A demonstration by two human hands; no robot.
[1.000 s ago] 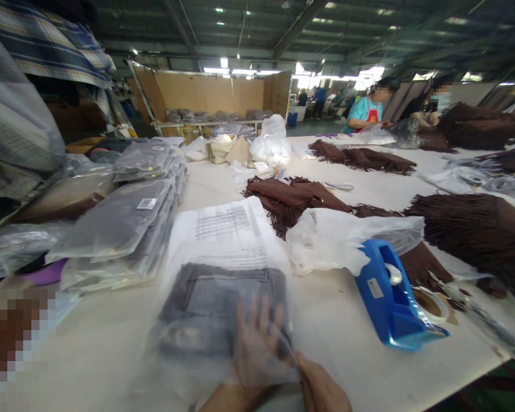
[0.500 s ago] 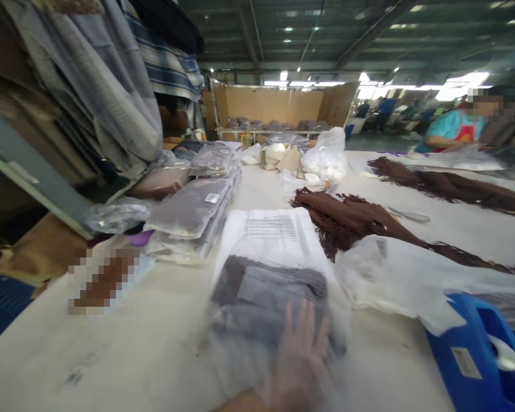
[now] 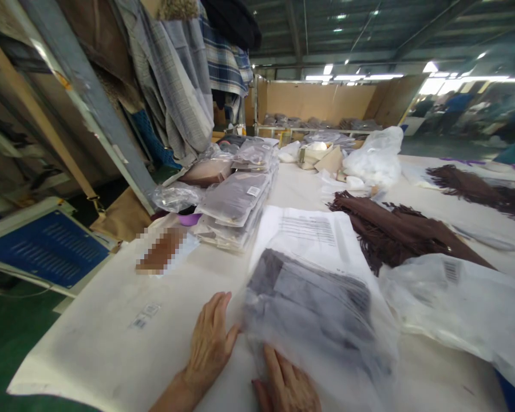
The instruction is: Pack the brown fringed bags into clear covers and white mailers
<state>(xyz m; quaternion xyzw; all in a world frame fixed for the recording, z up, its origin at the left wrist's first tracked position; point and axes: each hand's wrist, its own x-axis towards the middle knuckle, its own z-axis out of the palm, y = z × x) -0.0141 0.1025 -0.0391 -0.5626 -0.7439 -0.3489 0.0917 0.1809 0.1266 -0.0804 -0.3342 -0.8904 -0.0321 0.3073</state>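
A clear plastic bag (image 3: 313, 297) with a folded grey garment inside lies on the white table (image 3: 111, 332) in front of me. My left hand (image 3: 210, 343) lies flat on the table, fingers apart, against the bag's left edge. My right hand (image 3: 287, 386) touches the bag's near edge, its fingers partly under the plastic. Printed text shows on the bag's far end.
A stack of bagged grey garments (image 3: 236, 212) sits to the left rear. Brown fringed fabric (image 3: 395, 234) and a loose plastic bag (image 3: 459, 309) lie to the right. Small barcode stickers (image 3: 145, 316) are on the table. Plaid garments (image 3: 189, 80) hang at the left.
The view has swung left, so the blue tape dispenser is out of sight. My left hand has come out from the bag onto the table beside it.
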